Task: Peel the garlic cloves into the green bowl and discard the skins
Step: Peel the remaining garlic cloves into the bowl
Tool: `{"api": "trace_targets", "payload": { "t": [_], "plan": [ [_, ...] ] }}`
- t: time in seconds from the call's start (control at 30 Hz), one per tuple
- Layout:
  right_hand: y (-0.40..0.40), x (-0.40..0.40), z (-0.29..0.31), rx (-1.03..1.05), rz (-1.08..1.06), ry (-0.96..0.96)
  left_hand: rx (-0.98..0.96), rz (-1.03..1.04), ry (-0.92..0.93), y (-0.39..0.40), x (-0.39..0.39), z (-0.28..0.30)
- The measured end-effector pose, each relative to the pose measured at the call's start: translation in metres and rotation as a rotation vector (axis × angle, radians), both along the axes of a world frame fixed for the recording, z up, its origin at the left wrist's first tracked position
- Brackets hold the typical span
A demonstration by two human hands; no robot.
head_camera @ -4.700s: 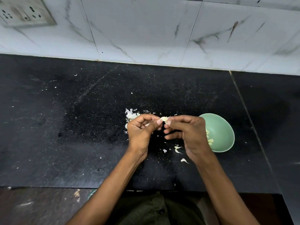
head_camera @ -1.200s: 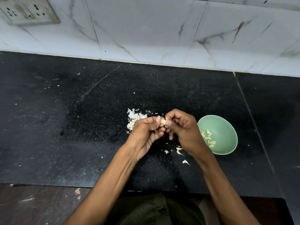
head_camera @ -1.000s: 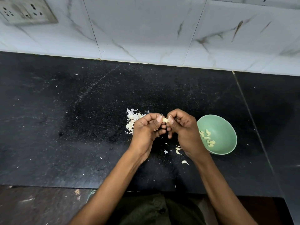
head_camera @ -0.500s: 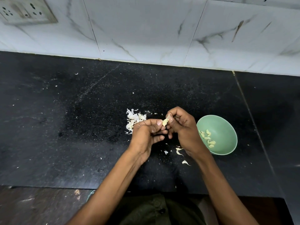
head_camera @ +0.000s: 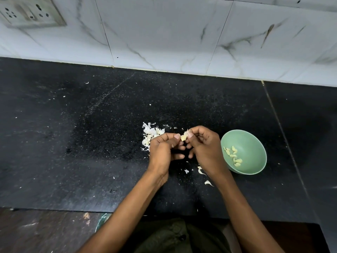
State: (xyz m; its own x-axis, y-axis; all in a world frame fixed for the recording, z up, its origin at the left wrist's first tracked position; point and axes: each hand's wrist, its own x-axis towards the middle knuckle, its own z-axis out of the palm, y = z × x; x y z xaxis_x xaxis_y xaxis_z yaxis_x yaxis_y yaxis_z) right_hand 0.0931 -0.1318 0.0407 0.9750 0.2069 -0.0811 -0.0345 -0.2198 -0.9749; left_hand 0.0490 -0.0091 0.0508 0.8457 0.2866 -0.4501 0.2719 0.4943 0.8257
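Observation:
A small pale garlic clove (head_camera: pixel 184 136) sits between my two hands above the black counter. My left hand (head_camera: pixel 164 152) pinches it from the left with thumb and fingertips, and my right hand (head_camera: pixel 204 148) pinches it from the right. The green bowl (head_camera: pixel 255 143) stands just right of my right hand and holds several peeled cloves (head_camera: pixel 234 156). A pile of white garlic skins (head_camera: pixel 150 135) lies on the counter behind my left hand, partly hidden by it.
Loose bits of skin (head_camera: pixel 200 170) lie on the black counter (head_camera: pixel 91 143) under and in front of my hands. A marble-tiled wall (head_camera: pixel 164 33) with a socket plate (head_camera: pixel 29 13) closes off the back. The counter's front edge runs just before my body.
The clove has stayed pinched between both hands while the fingers worked on it. My hands have shifted slightly, and the bowl and skin pile have not moved.

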Motion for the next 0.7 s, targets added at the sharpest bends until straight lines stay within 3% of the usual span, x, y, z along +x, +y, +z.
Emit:
{"api": "trace_targets", "payload": {
  "t": [0.2,0.37,0.5,0.63,0.7],
  "plan": [
    [0.001,-0.003,-0.001,-0.219,-0.072,-0.208,-0.068,-0.011,-0.024,-0.001,0.002,-0.001],
    [0.000,-0.004,0.002,-0.166,-0.020,-0.143,-0.084,0.037,-0.065,0.002,0.001,-0.002],
    [-0.006,0.002,0.008,-0.100,0.046,0.033,0.231,-0.014,-0.150,0.004,0.000,-0.010],
    [-0.009,0.010,0.014,-0.164,0.113,0.123,0.655,-0.144,-0.247,0.005,-0.006,-0.012],
    [-0.011,0.012,0.017,-0.202,0.131,0.145,0.773,-0.176,-0.299,0.004,-0.009,-0.009]
  ]
}}
